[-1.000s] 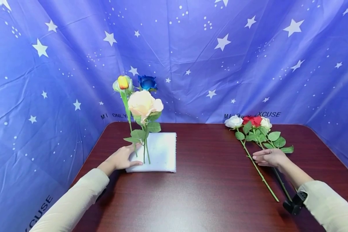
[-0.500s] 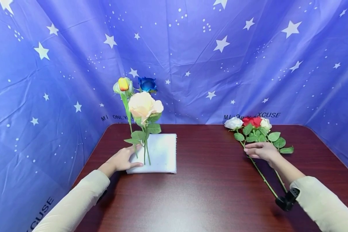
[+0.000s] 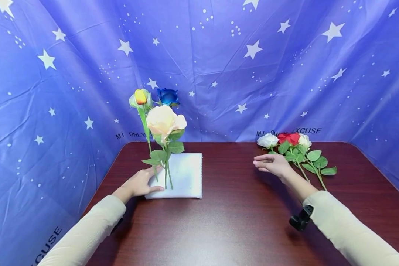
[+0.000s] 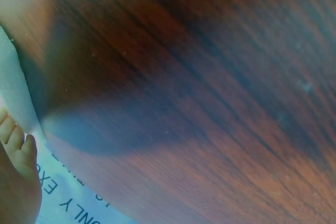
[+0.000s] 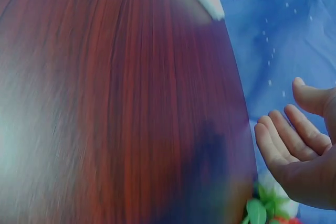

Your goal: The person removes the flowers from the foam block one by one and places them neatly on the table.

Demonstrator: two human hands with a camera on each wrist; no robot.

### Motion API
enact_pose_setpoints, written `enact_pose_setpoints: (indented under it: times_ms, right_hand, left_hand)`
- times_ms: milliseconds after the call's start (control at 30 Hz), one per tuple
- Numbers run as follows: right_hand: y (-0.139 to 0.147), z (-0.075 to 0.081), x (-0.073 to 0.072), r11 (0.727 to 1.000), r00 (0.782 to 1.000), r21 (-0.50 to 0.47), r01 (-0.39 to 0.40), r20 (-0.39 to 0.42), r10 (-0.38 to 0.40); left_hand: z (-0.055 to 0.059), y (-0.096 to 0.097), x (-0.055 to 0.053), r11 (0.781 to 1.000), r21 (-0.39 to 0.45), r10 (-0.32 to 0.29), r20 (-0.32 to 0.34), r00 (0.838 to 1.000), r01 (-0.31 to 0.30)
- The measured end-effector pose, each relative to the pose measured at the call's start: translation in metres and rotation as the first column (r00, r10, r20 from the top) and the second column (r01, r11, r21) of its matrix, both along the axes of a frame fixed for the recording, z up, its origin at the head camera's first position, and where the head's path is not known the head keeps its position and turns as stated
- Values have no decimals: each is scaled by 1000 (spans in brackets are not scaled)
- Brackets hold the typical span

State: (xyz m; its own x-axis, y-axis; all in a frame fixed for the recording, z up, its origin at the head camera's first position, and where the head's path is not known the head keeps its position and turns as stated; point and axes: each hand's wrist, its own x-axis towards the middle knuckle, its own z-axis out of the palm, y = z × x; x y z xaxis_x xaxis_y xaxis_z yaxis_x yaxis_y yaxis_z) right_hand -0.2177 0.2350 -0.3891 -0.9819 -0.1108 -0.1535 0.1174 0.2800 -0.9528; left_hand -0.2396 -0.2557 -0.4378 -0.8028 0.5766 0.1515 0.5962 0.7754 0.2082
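Note:
My left hand (image 3: 137, 183) rests on the left part of a white foam block (image 3: 186, 173), thumb and fingers spread around the stems. Standing upright in the block are a large peach rose (image 3: 161, 120), a blue rose (image 3: 168, 96), a yellow-orange tulip (image 3: 141, 96) and a pale flower behind it. Above the table on the right, my right hand (image 3: 274, 165) holds nothing. In the right wrist view its fingers (image 5: 283, 135) are loosely bent and apart from the thumb. A white rose (image 3: 267, 140), a red rose (image 3: 289, 139) and a cream rose (image 3: 304, 140) lie just beyond it.
The dark red wooden table (image 3: 232, 221) ends at a blue star-printed curtain (image 3: 216, 55) behind and at the sides. A black wrist camera (image 3: 300, 218) hangs below the right sleeve. The lying roses' leafy stems (image 3: 319, 175) reach toward the right forearm.
My right hand has moved left, from over the lying roses' stems to beside them, without any flower. My left hand and the upright flowers have stayed in place.

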Motion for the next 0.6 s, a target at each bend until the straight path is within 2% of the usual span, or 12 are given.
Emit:
enact_pose_setpoints:
  times_ms: [200, 600]
  right_hand:
    - [-38, 0, -14, 999, 997, -11, -30, -78, 29]
    - [-110, 1, -26, 995, 988, -42, -92, -128, 86]
  left_hand:
    - [-1, 0, -1, 1000, 5, 7, 13, 1000, -7]
    - [1, 0, -2, 1000, 0, -1, 10, 1000, 1]
